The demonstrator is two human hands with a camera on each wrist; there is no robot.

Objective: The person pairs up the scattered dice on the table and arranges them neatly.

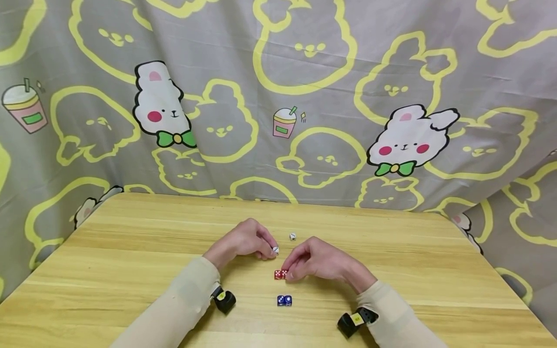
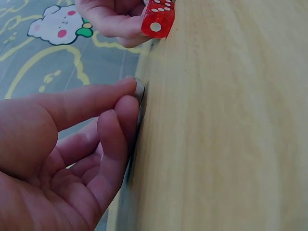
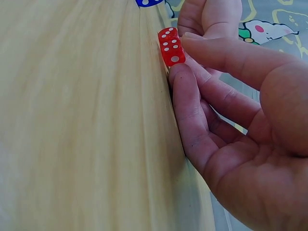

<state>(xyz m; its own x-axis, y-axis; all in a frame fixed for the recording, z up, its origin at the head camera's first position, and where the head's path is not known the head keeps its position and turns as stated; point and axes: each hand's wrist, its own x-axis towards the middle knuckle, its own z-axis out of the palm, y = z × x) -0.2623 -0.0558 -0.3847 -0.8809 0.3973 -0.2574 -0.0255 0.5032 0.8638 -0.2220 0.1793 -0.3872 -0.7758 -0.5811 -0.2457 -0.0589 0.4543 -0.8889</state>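
Observation:
A white die (image 1: 275, 250) is between the thumb and fingertips of my left hand (image 1: 248, 240), low over the table. In the left wrist view only a pale edge of that die (image 2: 139, 90) shows past the fingertips. My right hand (image 1: 319, 261) pinches the right-hand one of two red dice (image 3: 173, 53) that sit side by side, touching. The other red die (image 1: 277, 275) lies just left of its fingertips. A second white die (image 1: 293, 237) rests farther back, apart from both hands. Nearer the front, two blue dice (image 1: 285, 300) stand side by side.
The wooden table (image 1: 130, 251) runs back to a grey curtain (image 1: 243, 63) printed with cartoon animals. Black wrist cameras are strapped over both pale sleeves (image 1: 174, 299).

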